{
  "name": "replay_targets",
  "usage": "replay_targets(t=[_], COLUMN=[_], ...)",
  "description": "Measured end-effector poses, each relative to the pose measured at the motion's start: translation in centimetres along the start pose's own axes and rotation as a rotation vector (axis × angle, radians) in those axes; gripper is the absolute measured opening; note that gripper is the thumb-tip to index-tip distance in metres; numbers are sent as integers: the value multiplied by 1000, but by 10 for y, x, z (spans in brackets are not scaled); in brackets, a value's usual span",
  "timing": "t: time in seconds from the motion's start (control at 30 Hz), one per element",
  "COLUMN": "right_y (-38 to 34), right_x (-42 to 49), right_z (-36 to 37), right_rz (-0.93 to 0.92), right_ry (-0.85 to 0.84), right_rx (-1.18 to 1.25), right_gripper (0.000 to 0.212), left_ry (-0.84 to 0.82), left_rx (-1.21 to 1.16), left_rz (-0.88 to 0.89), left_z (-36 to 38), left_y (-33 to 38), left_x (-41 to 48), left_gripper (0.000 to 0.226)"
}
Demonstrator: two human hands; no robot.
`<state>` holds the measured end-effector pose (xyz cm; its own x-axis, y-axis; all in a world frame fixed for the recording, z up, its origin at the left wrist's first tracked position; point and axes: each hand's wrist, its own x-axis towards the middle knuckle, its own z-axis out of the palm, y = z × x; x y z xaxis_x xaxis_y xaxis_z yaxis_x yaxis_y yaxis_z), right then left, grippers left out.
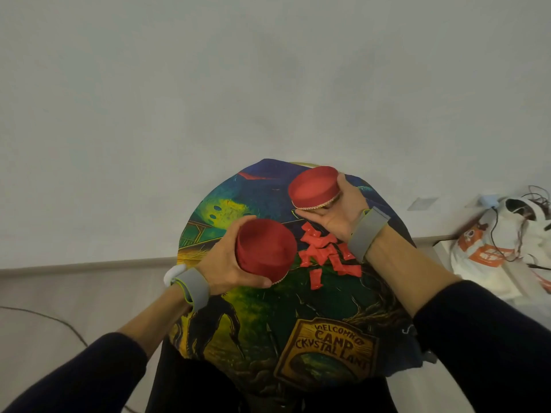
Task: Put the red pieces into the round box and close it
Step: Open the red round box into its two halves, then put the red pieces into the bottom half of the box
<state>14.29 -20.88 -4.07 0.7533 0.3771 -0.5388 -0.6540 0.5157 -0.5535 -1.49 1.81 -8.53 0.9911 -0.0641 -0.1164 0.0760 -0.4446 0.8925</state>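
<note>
Red pieces (326, 254) lie in a loose heap on the printed cloth (298, 323) covering a small round table, between the two hands, none in the box yet. Round box (265, 248) is in the left hand (226, 263), lifted off the cloth and tilted so the open mouth faces up and toward the camera; inside looks empty. Grip is a wide wrap: fingers behind the far wall, thumb along the near bottom edge. Likely held this way to bring the opening close to the heap for loading.

Lid (314, 187) sits in the right hand (340, 213), well apart from the box, up and behind the heap. Its top faces the camera, trimmed rim pointing down toward the palm. Fingers curl around the right edge, thumb under the rim; a firm pinch-wrap. Held aside, probably to keep the box mouth clear.

Both forearms reach forward from dark sleeves, grey wrist bands (368, 234) on each. The right wrist hangs just over the heap's right side, hiding a few pieces.

Judgement: box opened, loading not started; right hand needs to drop the lid first.
</note>
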Motion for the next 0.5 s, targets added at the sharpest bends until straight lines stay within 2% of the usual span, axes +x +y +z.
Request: replay_targets(t=[0.1,0.23,0.33,0.43,0.5], right_y=[8,17,17,12,12], right_x=[5,11,12,3,-8], right_z=[5,4,-2,-13,-18], right_rz=[-8,-61,-196,-425,-540], right_ry=[14,150,269,410,455], right_rx=[-83,-357,-665,-1182,-1333], right_gripper=[31,13,12,23,17], left_ry=[-15,-24,-20,-13,-13], left_rx=[30,26,7,-10,-13], left_rz=[-27,-77,-93,-107,-114], left_z=[7,15,17,18,18], left_y=[-3,-7,-8,-7,-6], left_x=[0,1,0,-2,-3], left_gripper=[134,145,149,150,151])
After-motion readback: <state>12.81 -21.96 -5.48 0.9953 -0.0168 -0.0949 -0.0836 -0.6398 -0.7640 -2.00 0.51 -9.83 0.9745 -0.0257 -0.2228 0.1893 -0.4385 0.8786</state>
